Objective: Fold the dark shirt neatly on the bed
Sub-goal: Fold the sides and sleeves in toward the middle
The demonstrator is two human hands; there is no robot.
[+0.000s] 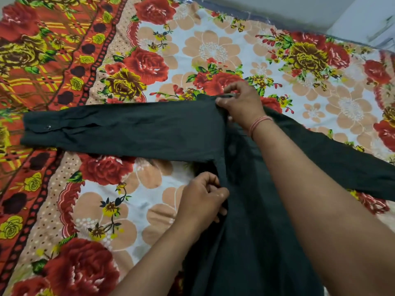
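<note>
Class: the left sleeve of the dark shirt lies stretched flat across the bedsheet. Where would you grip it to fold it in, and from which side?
Probably the cuff end of the sleeve, approached from the left. It is the free, buttoned tip lying flat on the bedsheet, while both hands pin the shoulder side.

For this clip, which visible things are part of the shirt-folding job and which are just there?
In the job:
- dark shirt, one sleeve stretched out flat
- left hand pinching its side edge
- right hand gripping near the shoulder
- floral bedsheet as work surface

Just there:
- thread band on right wrist
- wall
</note>
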